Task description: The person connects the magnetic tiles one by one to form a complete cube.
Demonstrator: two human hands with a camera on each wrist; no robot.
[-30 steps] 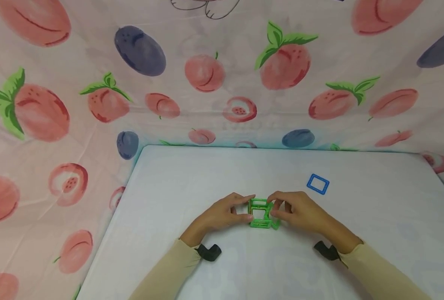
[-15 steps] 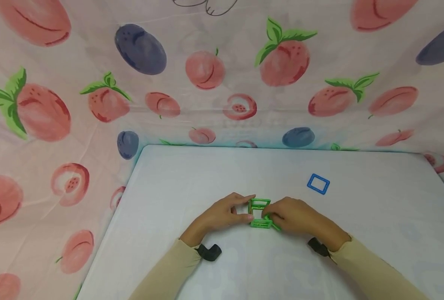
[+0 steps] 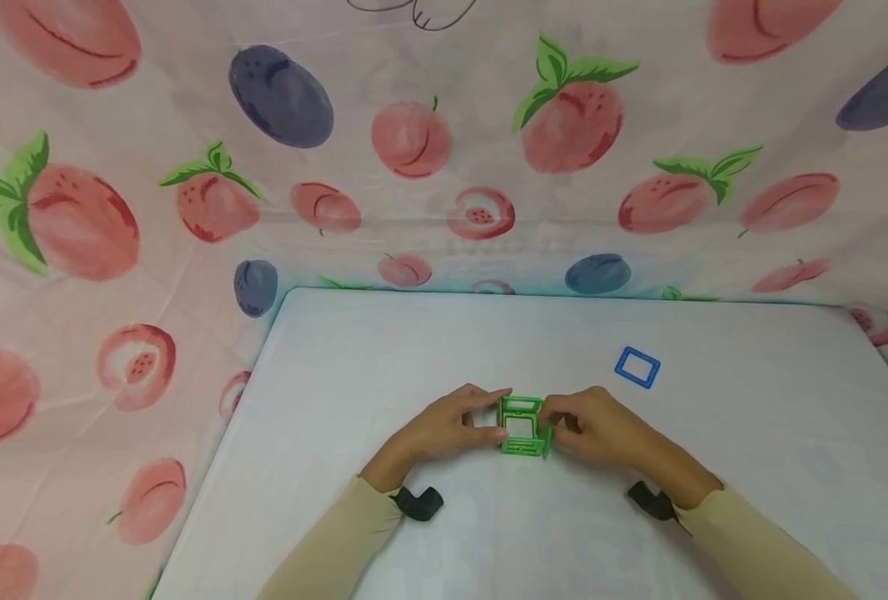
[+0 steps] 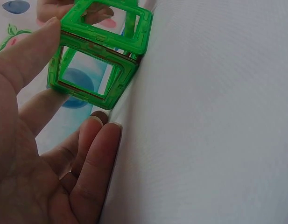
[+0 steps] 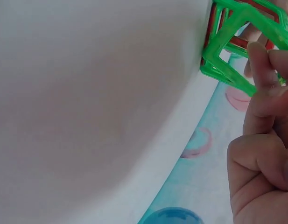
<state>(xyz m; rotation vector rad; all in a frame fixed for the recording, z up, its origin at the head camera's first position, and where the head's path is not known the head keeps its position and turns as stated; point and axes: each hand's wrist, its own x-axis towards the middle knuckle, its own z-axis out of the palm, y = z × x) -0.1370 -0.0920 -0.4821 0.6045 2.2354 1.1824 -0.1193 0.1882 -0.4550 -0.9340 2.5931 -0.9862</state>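
Note:
A cube-like build of green square magnetic tiles [image 3: 522,447] with open centres stands on the table between the hands. My left hand [image 3: 447,425] holds its left side, the thumb and a finger on opposite edges; the left wrist view shows the green cube [image 4: 102,43] at those fingertips. At the build's right side, my right hand [image 3: 601,425] pinches one green square tile. That green tile [image 5: 228,30] looks turned at an angle to the rest of the build in the right wrist view, and the fingers of the right hand [image 5: 263,154] cover part of it.
A blue square magnetic tile [image 3: 644,355] lies flat on the white table [image 3: 383,350], behind and to the right of the hands. A fruit-print cloth [image 3: 481,150] hangs behind and to the left of the table.
My right hand reached in leftward over the build, then drew back to the right. The green tile it holds has swung closer to the build's right side. The left hand stays in place.

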